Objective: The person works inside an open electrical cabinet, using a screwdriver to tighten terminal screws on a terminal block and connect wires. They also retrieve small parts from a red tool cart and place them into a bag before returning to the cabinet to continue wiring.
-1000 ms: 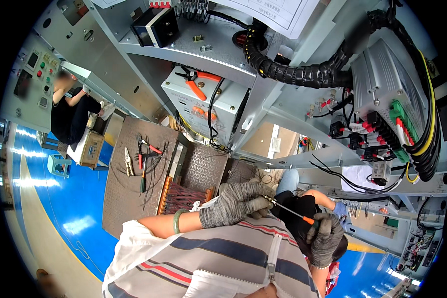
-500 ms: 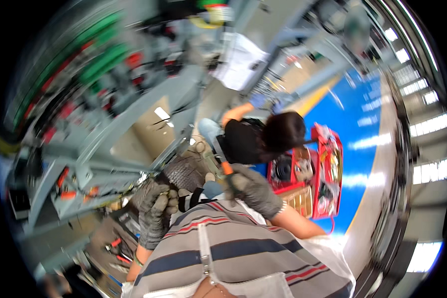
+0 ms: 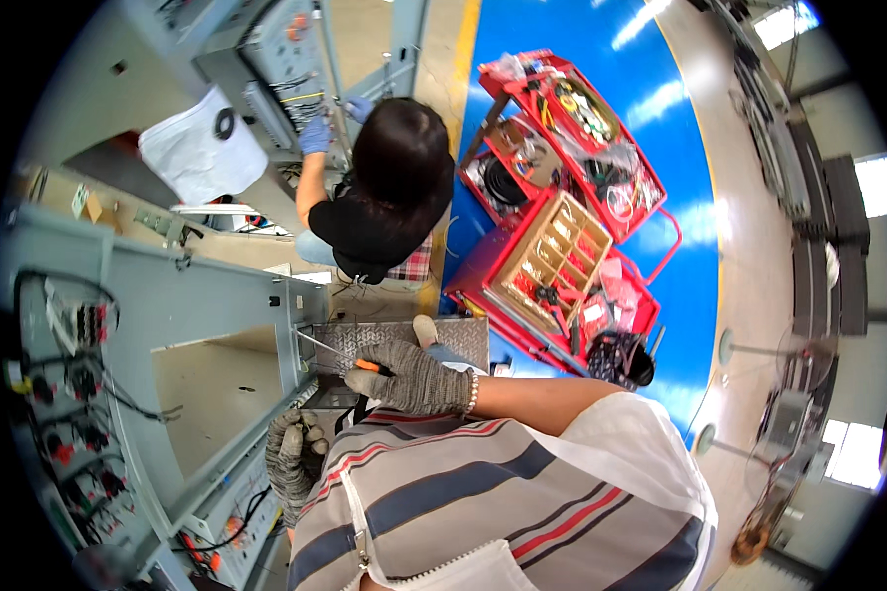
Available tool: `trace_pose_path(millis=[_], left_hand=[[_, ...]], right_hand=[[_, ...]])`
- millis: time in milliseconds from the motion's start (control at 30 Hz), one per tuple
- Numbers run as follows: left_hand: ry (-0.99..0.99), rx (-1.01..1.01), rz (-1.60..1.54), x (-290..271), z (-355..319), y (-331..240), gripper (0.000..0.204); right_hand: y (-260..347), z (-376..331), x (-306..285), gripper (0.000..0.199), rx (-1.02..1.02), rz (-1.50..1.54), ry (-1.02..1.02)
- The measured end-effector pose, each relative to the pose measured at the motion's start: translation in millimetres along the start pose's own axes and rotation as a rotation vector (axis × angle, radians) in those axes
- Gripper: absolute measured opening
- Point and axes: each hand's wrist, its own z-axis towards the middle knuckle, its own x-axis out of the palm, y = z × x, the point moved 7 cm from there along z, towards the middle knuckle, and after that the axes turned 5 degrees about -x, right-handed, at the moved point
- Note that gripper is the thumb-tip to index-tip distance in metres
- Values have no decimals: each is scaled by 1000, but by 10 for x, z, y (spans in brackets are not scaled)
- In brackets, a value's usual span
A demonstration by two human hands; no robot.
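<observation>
My right hand (image 3: pixel 419 379), in a grey knitted glove, is wrapped round the orange-and-black handle of a screwdriver (image 3: pixel 367 365). Its thin metal shaft points up and left toward the edge of a grey metal cabinet (image 3: pixel 202 261); I cannot tell whether the tip touches it. My left hand (image 3: pixel 292 461), gloved the same way, is low beside the cabinet frame, close to my striped apron (image 3: pixel 443 473). Its fingers are curled in, and whatever they may hold is hidden.
A co-worker (image 3: pixel 389 187) in a black top crouches ahead, blue-gloved hands at another cabinet's wiring. Right of them stands an open red tool cart (image 3: pixel 660 187) with a divided wooden box (image 3: pixel 552 258). White paper (image 3: pixel 202 148) carries a black coil. A patterned metal plate (image 3: pixel 463 340) lies below.
My view has swung right, bringing the tool cart and blue floor nearer the middle. The screwdriver stays in my right hand, its shaft now angled further left. My left hand stays curled.
</observation>
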Motion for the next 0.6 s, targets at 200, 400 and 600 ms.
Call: trace_pose_path(millis=[200,400,600], left_hand=[[3,-87,183,541,214,107,23],[184,-196,300,1106,461,360,31],[305,-299,361,1477,634,662,31]], right_hand=[[-315,-337,-403,27,73,211,-210],[-516,-741,-810,27,76,122,-327],[-604,-1288,-1193,27,138,-74,-537]])
